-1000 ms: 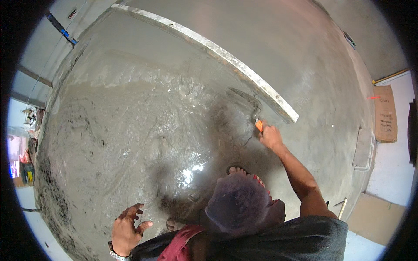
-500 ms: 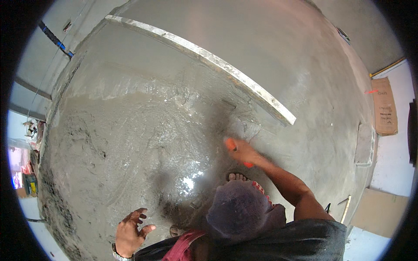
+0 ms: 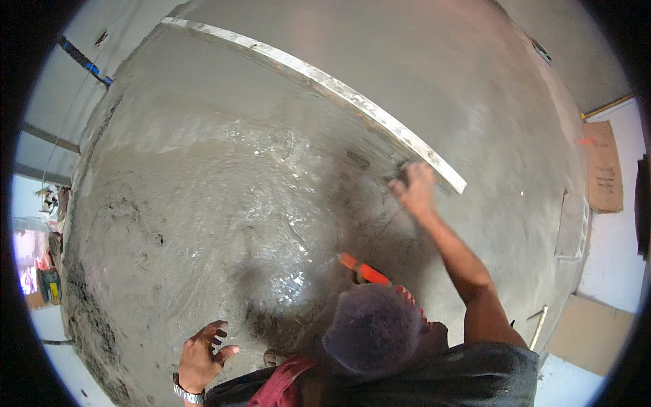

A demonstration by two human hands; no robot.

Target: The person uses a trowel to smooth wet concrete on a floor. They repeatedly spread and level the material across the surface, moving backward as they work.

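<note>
left grip point(image 3: 199, 358): fingers parted, above wet mortar point(image 3: 196, 230). right grip point(image 3: 418, 186): blurred at the near end of the pale straightedge point(image 3: 352, 99); closure and contact cannot be told. straightedge lies across the mortar; orange tool handle point(image 3: 366, 271) just ahead of the knee point(image 3: 373, 332).

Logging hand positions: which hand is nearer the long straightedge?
Right: the right hand is by the straightedge, near its lower-right end; the left hand is well away, at lower left.
</note>
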